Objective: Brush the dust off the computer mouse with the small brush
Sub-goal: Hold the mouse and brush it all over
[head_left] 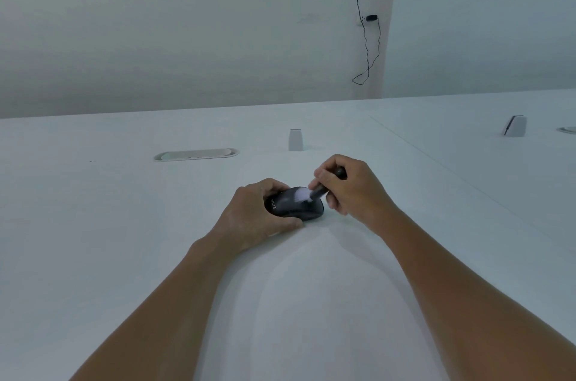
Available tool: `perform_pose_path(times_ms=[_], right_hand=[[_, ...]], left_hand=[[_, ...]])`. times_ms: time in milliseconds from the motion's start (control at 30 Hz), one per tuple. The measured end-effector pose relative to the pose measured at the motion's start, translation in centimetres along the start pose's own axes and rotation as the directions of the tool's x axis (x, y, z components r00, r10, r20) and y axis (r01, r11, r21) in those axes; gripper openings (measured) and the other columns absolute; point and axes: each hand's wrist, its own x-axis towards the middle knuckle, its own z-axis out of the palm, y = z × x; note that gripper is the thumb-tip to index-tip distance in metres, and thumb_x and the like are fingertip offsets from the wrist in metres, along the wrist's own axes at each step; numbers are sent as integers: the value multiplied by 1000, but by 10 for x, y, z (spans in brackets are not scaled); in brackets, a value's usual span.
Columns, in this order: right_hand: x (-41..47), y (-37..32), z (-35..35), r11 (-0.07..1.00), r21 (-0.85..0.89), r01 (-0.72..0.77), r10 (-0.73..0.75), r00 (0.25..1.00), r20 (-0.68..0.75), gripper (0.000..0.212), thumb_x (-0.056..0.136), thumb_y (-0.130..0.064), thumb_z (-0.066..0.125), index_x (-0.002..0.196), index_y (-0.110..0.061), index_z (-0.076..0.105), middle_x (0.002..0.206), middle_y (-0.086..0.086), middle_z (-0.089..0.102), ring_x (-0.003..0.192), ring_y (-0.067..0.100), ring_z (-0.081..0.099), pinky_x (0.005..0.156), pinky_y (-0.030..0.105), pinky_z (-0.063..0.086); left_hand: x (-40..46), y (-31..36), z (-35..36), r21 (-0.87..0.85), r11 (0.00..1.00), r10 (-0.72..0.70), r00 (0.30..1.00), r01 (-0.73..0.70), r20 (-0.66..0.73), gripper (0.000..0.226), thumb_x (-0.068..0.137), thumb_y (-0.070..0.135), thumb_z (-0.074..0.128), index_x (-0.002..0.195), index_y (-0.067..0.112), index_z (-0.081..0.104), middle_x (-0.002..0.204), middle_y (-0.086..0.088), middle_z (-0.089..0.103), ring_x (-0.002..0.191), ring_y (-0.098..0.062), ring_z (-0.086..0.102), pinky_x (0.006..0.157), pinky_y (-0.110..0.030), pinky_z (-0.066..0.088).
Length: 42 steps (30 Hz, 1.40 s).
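On the white desk (124, 256), your left hand (252, 218) clamps the computer mouse (293, 206) while your right hand (352, 190) pinches the small brush (318, 192), bristles on its top. Pressing hard could skid the mouse rightward.

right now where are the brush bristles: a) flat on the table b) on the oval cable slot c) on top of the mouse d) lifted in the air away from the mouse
c: the right hand holds the brush with its pale bristles pressed on the mouse, which the left hand steadies.
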Motion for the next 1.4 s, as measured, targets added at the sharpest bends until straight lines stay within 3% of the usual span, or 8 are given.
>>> perform_pose_path(times_ms=[133,233,400,533,867,1133,1233,1400], right_hand=[[-1,3,1,966,-241,92,-101,995,-25,12,97,-13,63,86,-9,64,72,0,74,55,15,69,54,29,54],[-3,-2,6,990,-88,110,-112,994,-17,13,98,-12,64,87,-6,65,74,2,76,49,16,64,47,21,49],[0,4,2,985,-166,51,-61,997,-52,13,98,-14,62,86,-8,63,71,1,75,52,11,70,49,23,48],[-1,2,0,998,-21,56,-56,998,-20,12,98,-11,63,88,-4,65,77,5,77,46,19,62,43,23,49],[-3,3,3,996,-78,48,-49,999,-13,14,99,-10,61,88,-2,64,75,7,76,39,2,57,41,16,44],[-3,3,2,996,-76,46,-48,999,-19,13,97,-9,63,86,-4,66,77,7,76,44,12,60,40,21,46],[-1,13,4,983,-179,36,-56,992,-111,13,94,-7,61,83,-10,66,71,3,72,61,18,70,60,38,61],[1,21,7,991,-129,-30,14,992,-123,10,93,-6,64,86,-13,68,78,7,72,60,22,71,62,33,62]], left_hand=[[0,0,0,-4,1000,-17,1000,17,4,49,65,32,94,107,33,70,97,15,78,90,-4,72,81,-23,57],[0,1,0,18,1000,-5,1000,5,8,49,65,31,94,108,31,70,97,15,77,87,0,71,78,-18,55],[0,0,0,-4,1000,-19,1000,19,19,49,65,34,94,108,33,70,98,15,78,90,-3,72,83,-24,58],[0,0,-1,3,1000,-13,1000,13,20,48,65,33,94,107,34,70,97,16,78,89,-2,72,84,-25,58],[1,-1,0,30,1000,-10,1000,9,29,51,67,37,92,113,32,70,100,16,76,92,-4,71,83,-23,55],[0,2,-1,18,1000,-11,1000,11,25,50,68,35,92,113,32,70,100,15,76,91,-4,71,84,-24,56],[-2,1,0,8,1000,-1,1000,0,29,54,69,35,92,117,34,68,106,17,76,96,-3,71,89,-27,57],[-5,4,-3,-15,999,38,998,-37,56,79,70,22,88,138,46,56,125,20,71,101,-3,72,96,-29,57]])
